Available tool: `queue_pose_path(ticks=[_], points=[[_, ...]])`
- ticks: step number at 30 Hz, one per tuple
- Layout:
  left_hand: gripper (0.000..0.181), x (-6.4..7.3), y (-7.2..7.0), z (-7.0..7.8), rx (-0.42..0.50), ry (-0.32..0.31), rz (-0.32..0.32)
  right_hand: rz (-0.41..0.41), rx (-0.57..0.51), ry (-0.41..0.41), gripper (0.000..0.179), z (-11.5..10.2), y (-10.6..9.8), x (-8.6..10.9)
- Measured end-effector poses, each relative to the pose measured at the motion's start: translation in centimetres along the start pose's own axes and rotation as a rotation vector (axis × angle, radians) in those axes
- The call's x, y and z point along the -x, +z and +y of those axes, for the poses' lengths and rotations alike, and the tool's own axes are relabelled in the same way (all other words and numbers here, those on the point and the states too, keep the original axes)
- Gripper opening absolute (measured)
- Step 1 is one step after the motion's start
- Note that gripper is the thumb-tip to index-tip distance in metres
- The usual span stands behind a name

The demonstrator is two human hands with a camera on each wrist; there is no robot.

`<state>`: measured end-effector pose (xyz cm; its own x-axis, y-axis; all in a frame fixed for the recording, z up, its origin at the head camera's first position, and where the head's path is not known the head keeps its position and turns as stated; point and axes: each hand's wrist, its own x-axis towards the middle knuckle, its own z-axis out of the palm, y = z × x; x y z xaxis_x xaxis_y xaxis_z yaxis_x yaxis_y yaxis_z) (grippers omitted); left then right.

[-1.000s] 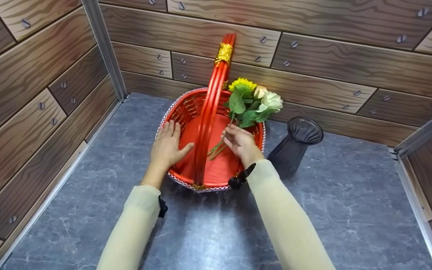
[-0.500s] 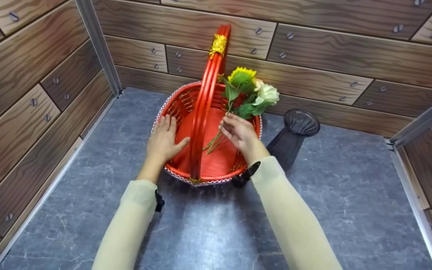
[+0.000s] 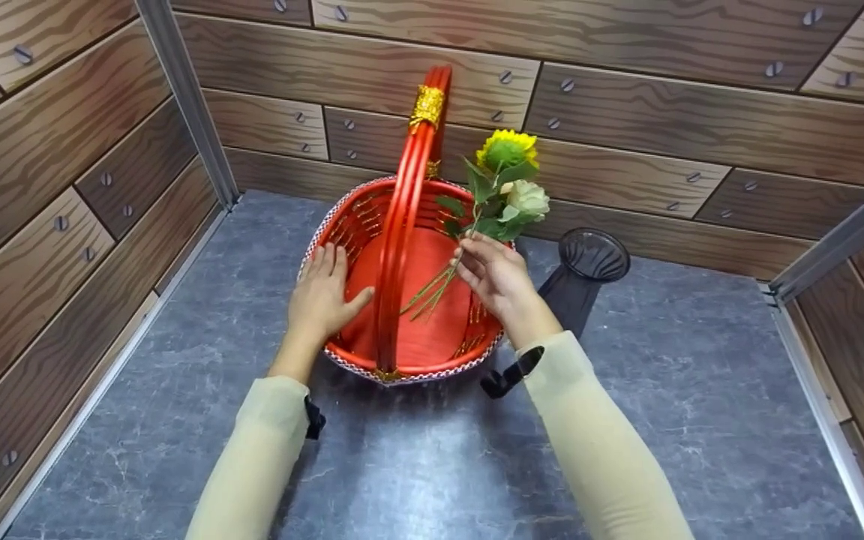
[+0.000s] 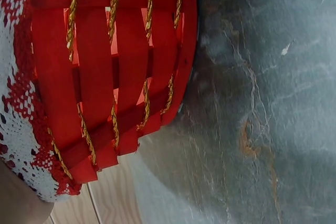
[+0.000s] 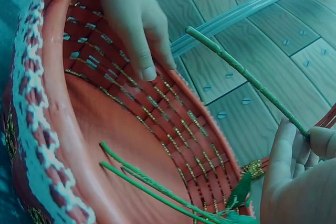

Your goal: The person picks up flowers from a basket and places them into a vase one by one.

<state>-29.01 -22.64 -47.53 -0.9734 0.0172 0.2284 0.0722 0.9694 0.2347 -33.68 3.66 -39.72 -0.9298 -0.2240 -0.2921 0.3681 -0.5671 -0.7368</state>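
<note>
In the head view, my right hand [image 3: 503, 281] pinches the thin green stem of a yellow sunflower [image 3: 507, 152] between thumb and fingers, above the basket's right side. The right wrist view shows that stem [image 5: 244, 72] raised apart from other stems [image 5: 152, 184] lying in the basket. A white rose [image 3: 528, 199] with leaves leans over the back right rim; a peach bloom behind it is mostly hidden. My left hand [image 3: 319, 296] rests on the left rim of the red woven basket [image 3: 439, 371], its fingers straight.
Over the basket arches a tall red handle [image 3: 402, 210] with a gold wrap. A dark glass vase [image 3: 576, 292] stands right of the basket, partly behind my right forearm. Wood-patterned walls [image 3: 649, 127] enclose the grey marbled surface [image 3: 417, 465] at the back and sides.
The sunflower has come up and to the right with my right hand, away from the white rose. My left hand has stayed on the rim. The head view has shifted slightly.
</note>
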Motion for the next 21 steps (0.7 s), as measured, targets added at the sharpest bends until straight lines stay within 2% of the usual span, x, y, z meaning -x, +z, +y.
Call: queue_pose_path(ticks=[8,12,21], points=[[0.089,0.0,-0.2,0.1,0.004,-0.002,-0.032,-0.035,0.043,-0.059,0.021,-1.8,-0.3,2.1],[0.089,0.2,-0.1,0.0,0.013,0.001,-0.038,-0.023,0.031,-0.086,0.017,-3.0,-0.7,3.3],[0.09,0.2,-0.1,0.1,0.024,0.0,-0.031,0.012,0.045,-0.161,0.033,-5.8,-1.9,5.4]])
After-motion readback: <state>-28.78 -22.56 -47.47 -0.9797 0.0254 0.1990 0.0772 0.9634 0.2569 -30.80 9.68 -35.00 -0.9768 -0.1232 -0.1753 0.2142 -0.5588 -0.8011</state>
